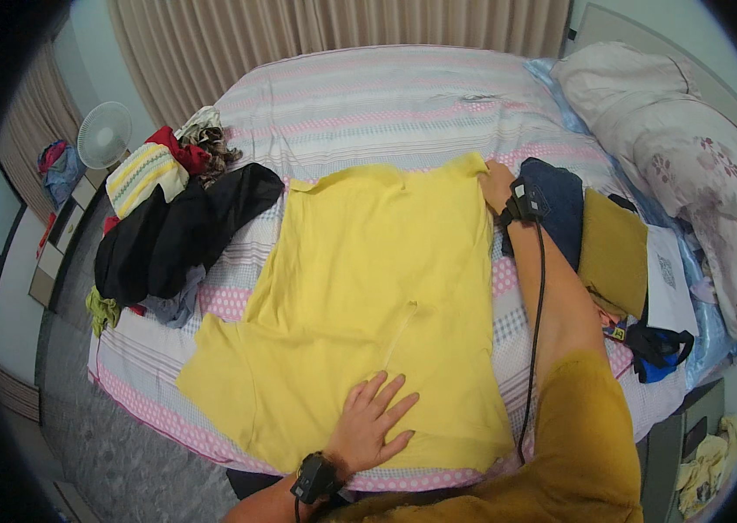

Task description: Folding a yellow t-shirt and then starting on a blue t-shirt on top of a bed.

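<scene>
Yellow shirt (377, 270) lies flat on the bed (368, 100), probably light, floppy, so I'd grab corners. Left hand (375, 424) rests on it, fingers apart; right hand (497, 186) is at a far corner, can't tell if clamped.

Left hand (373, 427) lies palm-down, fingers (400, 408) spread; right hand (497, 185) rests far forward, arm (553, 301) outstretched.

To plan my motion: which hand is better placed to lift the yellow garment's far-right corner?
Likely the right hand: it is at that corner; the left hand rests toward the near edge.
</scene>
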Available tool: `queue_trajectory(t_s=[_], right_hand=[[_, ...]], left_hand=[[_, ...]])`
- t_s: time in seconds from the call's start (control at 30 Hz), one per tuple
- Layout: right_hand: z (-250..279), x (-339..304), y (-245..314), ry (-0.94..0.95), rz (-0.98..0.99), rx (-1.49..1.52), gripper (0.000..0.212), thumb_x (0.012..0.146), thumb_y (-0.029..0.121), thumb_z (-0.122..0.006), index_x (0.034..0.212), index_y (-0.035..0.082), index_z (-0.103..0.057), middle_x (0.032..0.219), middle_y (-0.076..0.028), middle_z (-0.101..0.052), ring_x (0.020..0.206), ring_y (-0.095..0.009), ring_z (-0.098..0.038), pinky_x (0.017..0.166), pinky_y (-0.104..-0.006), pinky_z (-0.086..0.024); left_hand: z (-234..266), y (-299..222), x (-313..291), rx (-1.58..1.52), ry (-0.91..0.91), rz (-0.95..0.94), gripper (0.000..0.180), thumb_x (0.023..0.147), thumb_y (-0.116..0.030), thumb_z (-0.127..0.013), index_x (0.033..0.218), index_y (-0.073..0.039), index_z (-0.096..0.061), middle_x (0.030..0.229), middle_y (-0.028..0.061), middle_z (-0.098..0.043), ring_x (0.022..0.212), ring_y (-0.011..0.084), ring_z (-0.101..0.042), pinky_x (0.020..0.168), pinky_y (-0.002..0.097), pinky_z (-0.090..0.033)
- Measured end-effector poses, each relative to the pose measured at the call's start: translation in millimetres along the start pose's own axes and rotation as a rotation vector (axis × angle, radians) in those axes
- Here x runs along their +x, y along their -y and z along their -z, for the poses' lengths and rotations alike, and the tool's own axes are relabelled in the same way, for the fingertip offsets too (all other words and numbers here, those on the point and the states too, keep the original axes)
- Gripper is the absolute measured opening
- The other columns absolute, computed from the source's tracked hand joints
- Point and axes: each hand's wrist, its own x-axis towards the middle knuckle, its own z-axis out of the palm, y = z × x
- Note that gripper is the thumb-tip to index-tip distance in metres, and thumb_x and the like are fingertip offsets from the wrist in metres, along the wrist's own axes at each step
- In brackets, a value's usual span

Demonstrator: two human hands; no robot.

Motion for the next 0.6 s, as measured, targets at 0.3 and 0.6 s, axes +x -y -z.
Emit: queue_trajectory(t_s=[0.3, 0.6], right_hand=[[74, -134, 57, 0.317, 0.201, 0.499, 0.029, 0.080, 0.018, -0.072, 0.103, 0.002, -0.066, 0.090, -0.013, -0.067, 0.078, -0.025, -0.066, 0.071, -0.0345, -0.052], [164, -335, 132, 0.541, 0.601, 0.449, 0.045, 0.079, 0.025, -0.073, 0.114, 0.000, -0.060, 0.113, -0.016, -0.060, 0.106, -0.030, -0.057, 0.089, -0.0368, -0.046]], left_hand=[[-5, 0, -5, 0.022, -0.037, -0.007, 0.058, 0.080, -0.029, -0.064, 0.134, -0.012, -0.050, 0.145, 0.0176, -0.040, 0.133, 0.0412, -0.035, 0.106, 0.0547, -0.029], [-13, 2, -6, -0.103, -0.311, 0.016, 0.038, 0.084, -0.017, -0.062, 0.119, -0.005, -0.056, 0.136, 0.0209, -0.047, 0.125, 0.0400, -0.044, 0.105, 0.0490, -0.034]])
